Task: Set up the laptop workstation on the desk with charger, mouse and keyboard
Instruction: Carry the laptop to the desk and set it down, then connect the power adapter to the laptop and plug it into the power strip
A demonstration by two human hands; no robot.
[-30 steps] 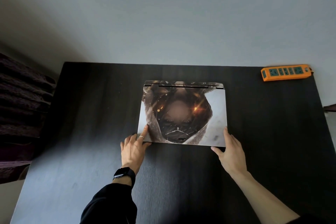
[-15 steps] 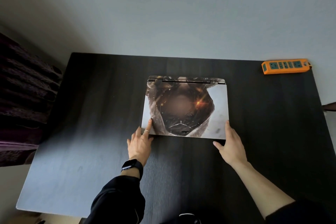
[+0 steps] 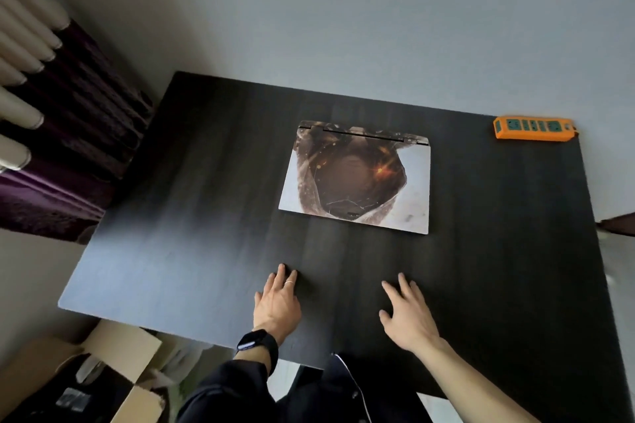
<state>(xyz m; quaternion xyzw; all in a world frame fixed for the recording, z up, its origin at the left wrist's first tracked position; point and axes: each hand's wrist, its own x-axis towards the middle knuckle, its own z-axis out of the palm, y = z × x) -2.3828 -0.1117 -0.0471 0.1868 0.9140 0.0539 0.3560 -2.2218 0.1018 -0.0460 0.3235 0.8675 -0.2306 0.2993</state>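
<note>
The laptop (image 3: 357, 178) lies closed and flat on the desk (image 3: 206, 216), well ahead of both hands, its hinge edge on the far side from them. The left hand (image 3: 276, 302), with a watch (image 3: 257, 342) on its wrist and a ring (image 3: 289, 282) on one finger, is released, its fingers straight and pointing toward the laptop, holding nothing. The right hand (image 3: 407, 312) is just as loose, fingers spread and empty, beside the left and apart from it. Whether either palm rests on the desk or hangs just over it, I cannot tell.

No charger, mouse or keyboard shows anywhere. An orange power strip (image 3: 534, 128) sits far ahead and to the right of the right hand, at the back corner of the desk. An open cardboard box (image 3: 113, 371) stands on the floor below and to the left of the left hand; what is in it is too dark to make out.

Judging from this, only the laptop is placed, and the rest of the setup remains to be done. The risks lie in the fetching. Bending toward the box takes the eyes off the desk, and a sleeve or elbow coming back up could knock the laptop askew. The power strip is a long reach from the laptop, so a short charger lead might pull taut and drag either one. The space between the hands and the laptop looks right for a keyboard, but a mouse set too near the desk edge could slip off.
</note>
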